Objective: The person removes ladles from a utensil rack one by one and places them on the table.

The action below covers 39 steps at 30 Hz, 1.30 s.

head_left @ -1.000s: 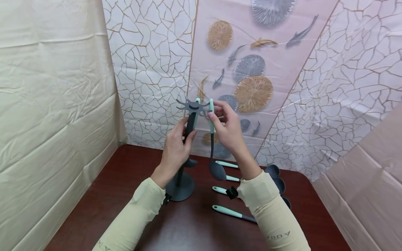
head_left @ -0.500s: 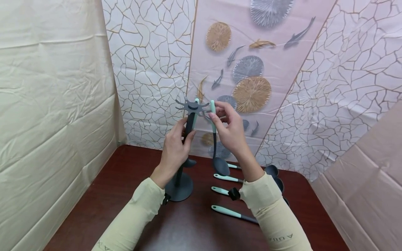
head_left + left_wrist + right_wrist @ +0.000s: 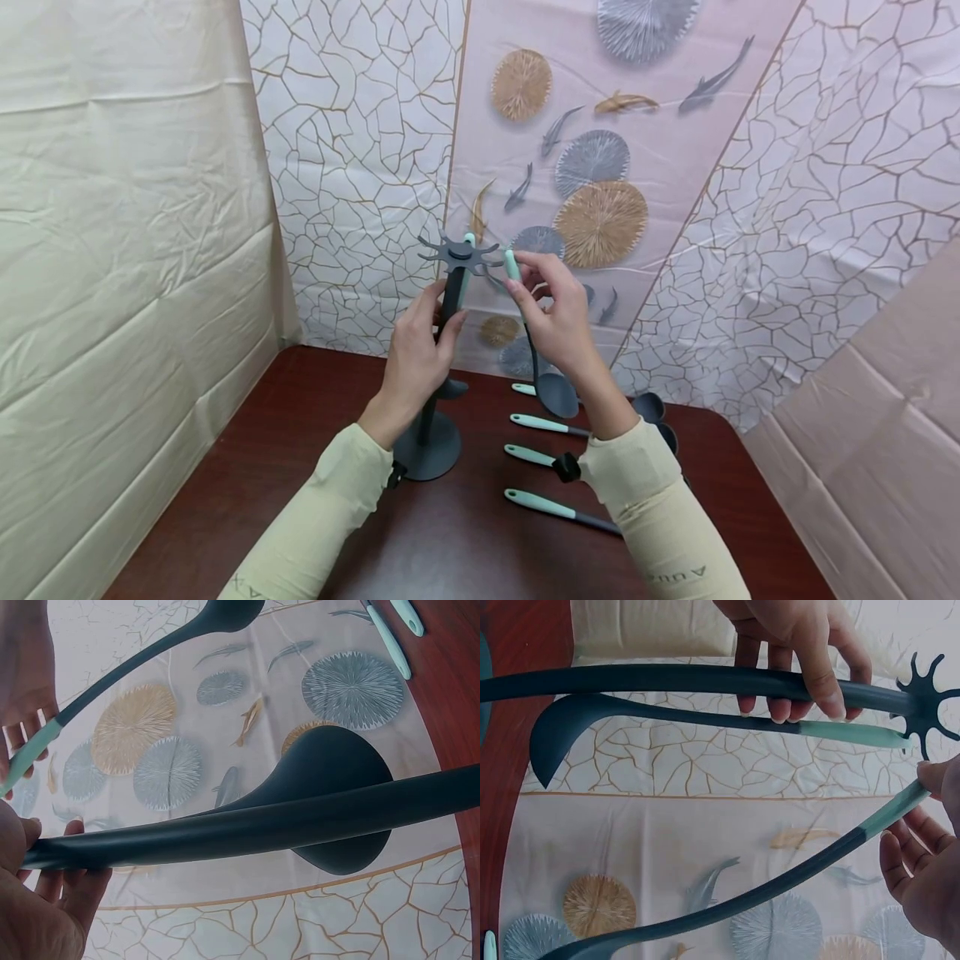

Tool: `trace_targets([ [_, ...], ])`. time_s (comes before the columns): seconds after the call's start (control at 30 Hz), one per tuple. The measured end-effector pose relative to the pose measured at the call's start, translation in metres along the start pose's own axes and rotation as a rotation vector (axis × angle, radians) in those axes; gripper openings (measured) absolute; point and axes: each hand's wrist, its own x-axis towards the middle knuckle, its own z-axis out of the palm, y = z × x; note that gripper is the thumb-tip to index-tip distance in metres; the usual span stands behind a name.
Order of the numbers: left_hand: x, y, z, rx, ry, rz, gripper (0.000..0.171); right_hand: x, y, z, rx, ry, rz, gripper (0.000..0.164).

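Observation:
My left hand (image 3: 422, 342) grips the post of a dark utensil stand (image 3: 427, 450), thumb on one side and fingers round the other. The stand tilts a little, its star-shaped hook rack (image 3: 459, 252) on top. From the rack's far side hangs a utensil (image 3: 855, 733) with a mint handle and dark scooped head, alongside the post. My right hand (image 3: 555, 308) pinches a dark cooking spoon (image 3: 557, 395) near the end of its mint handle. In the right wrist view that handle end lies close to a hook tip. The spoon's bowl slants down and right, over the table's back part.
Several utensils with mint handles, such as the front one (image 3: 540, 503), lie in a row on the reddish-brown table (image 3: 285, 500). Dark bowls (image 3: 648, 407) show beyond my right forearm, which hides part of the row. A patterned cloth (image 3: 360, 167) hangs behind the table.
My right hand has shifted slightly right and down from the rack. The spoon has tipped, its bowl swinging right. My left hand and the stand hold nearly still.

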Motion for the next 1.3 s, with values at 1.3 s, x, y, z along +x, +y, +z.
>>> trace_targets([
  [1.3, 0.0, -0.001, 0.0, -0.009, -0.011, -0.02, 0.045, -0.03, 0.013, -0.002, -0.104, -0.101, 0.07, 0.032],
])
